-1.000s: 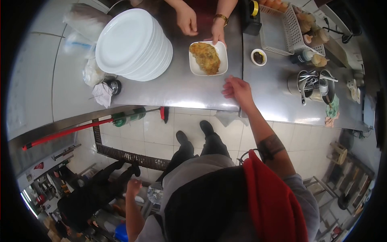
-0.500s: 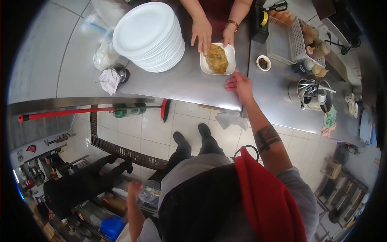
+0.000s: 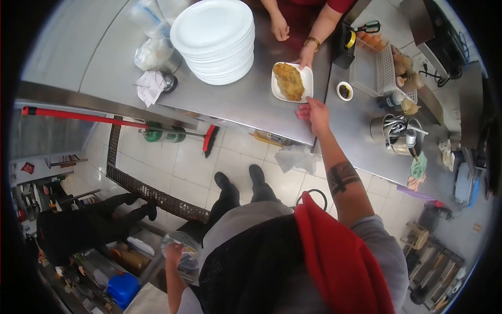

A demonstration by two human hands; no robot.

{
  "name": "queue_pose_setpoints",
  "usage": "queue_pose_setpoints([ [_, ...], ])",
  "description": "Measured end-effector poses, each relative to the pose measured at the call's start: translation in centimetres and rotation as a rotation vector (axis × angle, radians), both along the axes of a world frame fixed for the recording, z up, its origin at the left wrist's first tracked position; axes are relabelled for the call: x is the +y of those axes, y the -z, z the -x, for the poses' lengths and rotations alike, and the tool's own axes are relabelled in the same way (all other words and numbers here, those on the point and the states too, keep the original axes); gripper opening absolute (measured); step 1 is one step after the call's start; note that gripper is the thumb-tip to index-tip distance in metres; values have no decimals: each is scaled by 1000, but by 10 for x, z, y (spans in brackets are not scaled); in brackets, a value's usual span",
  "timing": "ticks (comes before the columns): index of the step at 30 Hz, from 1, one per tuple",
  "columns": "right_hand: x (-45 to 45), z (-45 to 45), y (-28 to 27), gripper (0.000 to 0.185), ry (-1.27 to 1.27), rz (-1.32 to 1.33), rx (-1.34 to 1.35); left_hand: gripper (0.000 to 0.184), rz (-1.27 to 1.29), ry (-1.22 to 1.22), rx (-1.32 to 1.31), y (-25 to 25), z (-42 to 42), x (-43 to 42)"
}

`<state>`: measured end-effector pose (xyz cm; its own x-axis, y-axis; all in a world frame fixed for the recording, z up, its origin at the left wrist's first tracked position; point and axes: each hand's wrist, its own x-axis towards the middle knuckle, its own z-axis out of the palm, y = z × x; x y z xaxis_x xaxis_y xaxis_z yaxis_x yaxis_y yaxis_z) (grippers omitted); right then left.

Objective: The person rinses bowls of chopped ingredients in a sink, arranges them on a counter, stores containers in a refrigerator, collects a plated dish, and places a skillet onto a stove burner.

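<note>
My right hand (image 3: 315,118) is at the near right corner of a square white dish (image 3: 292,98), its thumb and fingers closed on the rim and the other fingers curled. A browned, flat piece of food (image 3: 289,82) lies in the dish. Another person's hand (image 3: 306,55), with a gold watch at the wrist, holds the far side of the dish; that person's other hand (image 3: 280,27) is loosely curled above the counter. Down at the lower left, my left hand (image 3: 174,253) has its fingers curled in, with nothing visible in them, beside clear plastic (image 3: 187,255).
Stacked white plates (image 3: 222,47) stand on the steel counter (image 3: 235,99). To the right are a sauce cup (image 3: 344,91), a white basket (image 3: 366,73) and utensil containers (image 3: 402,137). A red-handled broom (image 3: 89,116) crosses the left. Someone in dark clothes (image 3: 78,227) is behind, lower left.
My right hand has come up to the dish and closed on its corner. The co-worker's one hand reached to the food, then drew back. The view has shifted, moving the counter items rightward.
</note>
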<state>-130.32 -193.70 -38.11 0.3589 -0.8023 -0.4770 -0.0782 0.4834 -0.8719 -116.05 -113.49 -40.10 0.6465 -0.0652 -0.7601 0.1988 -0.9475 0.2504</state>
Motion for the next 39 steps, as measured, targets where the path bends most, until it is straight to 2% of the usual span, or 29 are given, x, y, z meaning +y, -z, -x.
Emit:
queue_pose_setpoints([
  [2,0,-1,-5,28,-9,-18,-14,30,62,-78,0,12,7,10],
  [5,-2,-4,-12,24,-33,-23,-14,32,36,33,-68,23,20,23],
  [7,-4,-7,-14,22,-7,-71,-38,25,84,662,-230,23,24,28],
  [8,-4,-7,-15,22,-12,-67,-41,25,87,657,-235,23,29,29],
  [10,-4,-8,-13,21,41,-73,-22,18,70,178,6,25,40,26],
  [13,7,-4,-13,21,34,8,5,15,60,47,2,29,53,23],
  [14,12,-2,-13,21,29,12,6,15,63,42,3,29,54,24],
  [16,25,0,-20,20,-29,174,90,17,80,432,-115,23,51,21],
  [17,31,-1,-22,20,-33,175,90,17,81,428,-115,22,49,17],
  [20,49,-5,-31,18,-44,263,105,16,273,181,14,12,42,-16],
  [22,59,-8,-41,20,-170,360,202,12,232,103,-191,-9,35,-61],
  [25,78,-20,-53,23,-228,366,136,15,305,-62,-295,21,22,-78],
  [29,110,-42,-76,25,-292,349,89,16,222,38,-326,-8,-5,-138],
  [31,127,-55,-86,25,-359,281,49,16,311,109,-448,-15,-18,-168],
  [32,134,-62,-88,25,-377,281,47,20,311,90,-487,-36,-20,-198],
  [35,158,-83,-96,24,-487,188,21,36,422,58,-477,-64,-32,-261],
  [36,168,-90,-100,23,-517,155,17,43,447,21,-375,-92,-36,-285],
  [37,177,-97,-105,23,-547,122,15,47,549,-50,-307,-96,-38,-299],
  [39,196,-111,-112,22,-602,115,3,34,744,-134,-110,-112,-44,-322],
])
